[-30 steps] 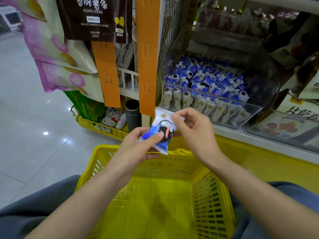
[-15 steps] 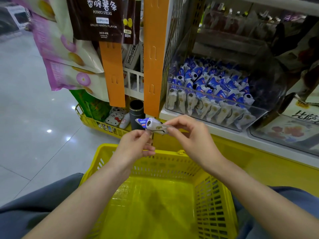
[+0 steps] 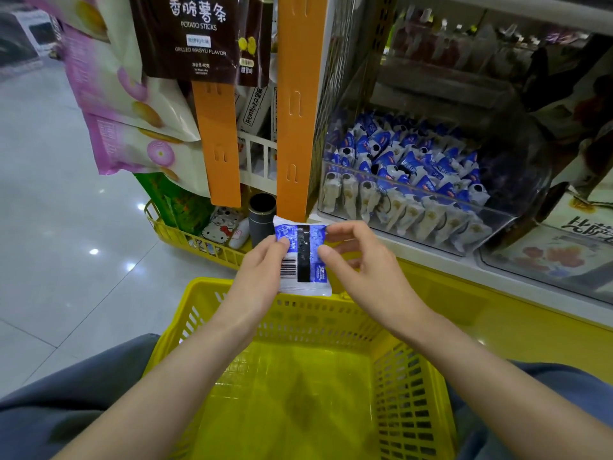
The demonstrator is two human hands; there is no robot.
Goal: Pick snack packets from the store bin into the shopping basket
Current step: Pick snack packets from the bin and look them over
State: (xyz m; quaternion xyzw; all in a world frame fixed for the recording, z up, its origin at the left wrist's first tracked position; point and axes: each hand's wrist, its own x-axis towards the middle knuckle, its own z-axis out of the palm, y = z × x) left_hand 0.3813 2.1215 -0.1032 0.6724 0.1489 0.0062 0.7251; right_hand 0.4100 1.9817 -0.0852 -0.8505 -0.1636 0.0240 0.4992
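Observation:
A small blue-and-white snack packet (image 3: pixel 303 257) is held upright above the far rim of the yellow shopping basket (image 3: pixel 232 313), its back with barcode and black seam facing me. My left hand (image 3: pixel 262 270) pinches its left edge with the thumb on the barcode side. My right hand (image 3: pixel 361 260) pinches its right edge between thumb and forefinger. The basket sits on my lap with nothing in it. A clear store bin (image 3: pixel 414 207) on the shelf at right holds several matching packets (image 3: pixel 398 167).
Orange hanging strips (image 3: pixel 293 104) and potato-stick bags (image 3: pixel 195 34) hang just left of the bin. A low yellow basket (image 3: pixel 185 240) with small goods and a dark cylinder (image 3: pixel 262 217) stands on the floor behind. Another clear bin (image 3: pixel 557 257) lies at far right. Tiled floor spreads left.
The packet has been turned over from its front, through edge-on, to its barcode back facing me. Both hands kept hold of it and stayed above the basket's far rim.

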